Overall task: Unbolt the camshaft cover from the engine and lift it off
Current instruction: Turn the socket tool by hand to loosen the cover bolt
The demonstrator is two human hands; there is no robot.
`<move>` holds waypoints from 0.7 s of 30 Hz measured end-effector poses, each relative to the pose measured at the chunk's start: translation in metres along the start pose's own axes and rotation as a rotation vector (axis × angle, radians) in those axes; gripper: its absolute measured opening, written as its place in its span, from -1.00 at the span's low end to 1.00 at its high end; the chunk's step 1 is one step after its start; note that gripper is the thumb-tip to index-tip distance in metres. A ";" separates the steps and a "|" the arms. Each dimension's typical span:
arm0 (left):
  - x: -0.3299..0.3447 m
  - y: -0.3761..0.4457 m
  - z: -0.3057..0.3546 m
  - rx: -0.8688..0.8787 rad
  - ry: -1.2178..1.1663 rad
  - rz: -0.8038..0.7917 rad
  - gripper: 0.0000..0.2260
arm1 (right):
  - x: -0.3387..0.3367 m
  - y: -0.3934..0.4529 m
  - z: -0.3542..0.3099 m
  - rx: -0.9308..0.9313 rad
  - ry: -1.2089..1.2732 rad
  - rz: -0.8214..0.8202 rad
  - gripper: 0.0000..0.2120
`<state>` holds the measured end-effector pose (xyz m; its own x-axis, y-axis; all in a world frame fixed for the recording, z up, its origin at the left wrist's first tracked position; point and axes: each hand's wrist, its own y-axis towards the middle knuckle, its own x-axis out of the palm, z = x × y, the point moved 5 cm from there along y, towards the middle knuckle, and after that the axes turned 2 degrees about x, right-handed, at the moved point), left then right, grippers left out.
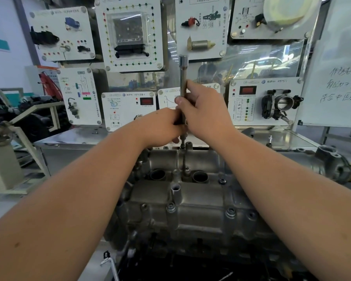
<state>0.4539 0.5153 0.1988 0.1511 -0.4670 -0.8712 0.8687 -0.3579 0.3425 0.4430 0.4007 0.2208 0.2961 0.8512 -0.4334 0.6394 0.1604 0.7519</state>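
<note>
Both of your forearms reach forward over the engine, and your hands meet around a long chrome extension bar [183, 92] that stands upright above the camshaft cover [188, 201]. Your left hand [160, 126] curls its fingers round the lower part of the bar; your right hand [205, 110] wraps the shaft just above, thumb laid along the metal. The bar's lower tip sits at a bolt [182, 146] on the cover's far edge, and its square-drive head [183, 58] points up.

The cover lies bolted on the engine directly below you, with several flanged bolts [171, 207] seated along its near side and two round open wells [200, 177] in its middle.

Behind it, white training panels [130, 35] carry mounted car parts and VW roundels; a whiteboard [340, 82] at right bears handwritten Chinese characters, too partial to read.
</note>
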 end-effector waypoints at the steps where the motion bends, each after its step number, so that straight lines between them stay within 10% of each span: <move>1: 0.000 0.000 0.000 0.005 -0.013 -0.007 -0.81 | 0.001 0.000 -0.001 -0.001 0.016 -0.016 -0.84; 21: -0.002 -0.001 0.002 0.010 0.067 0.027 -0.88 | 0.001 -0.003 0.000 -0.018 0.029 0.013 -0.63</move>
<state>0.4520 0.5149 0.2007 0.2056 -0.4215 -0.8832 0.8594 -0.3540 0.3689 0.4412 0.4011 0.2179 0.2837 0.8673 -0.4090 0.6230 0.1575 0.7662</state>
